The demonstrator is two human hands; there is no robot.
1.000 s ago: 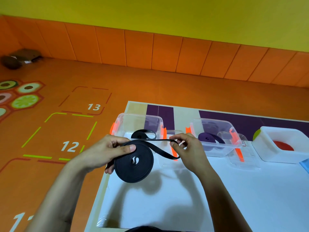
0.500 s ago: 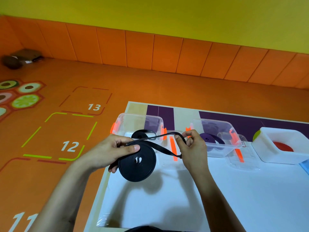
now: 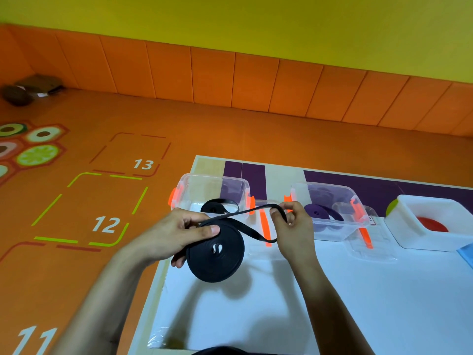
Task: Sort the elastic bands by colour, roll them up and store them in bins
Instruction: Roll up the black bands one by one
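left hand (image 3: 176,234) gripped black roll (image 3: 215,254), held upright over near-left part of table (image 3: 371,290), thumb pressed on outer wrap. right hand (image 3: 294,226) pinched loose tail (image 3: 256,232), fingers curled round its looped end. i judged: hold tail taut, flat, no twist; feed onto coil with thumb pinning wraps so nothing springs. i counted three bins: left clear bin (image 3: 212,178) with one black band (image 3: 220,206); second clear bin (image 3: 327,187) with purple roll (image 3: 320,212), one sure, more unclear; white bin (image 3: 435,201) with one red roll (image 3: 432,224).
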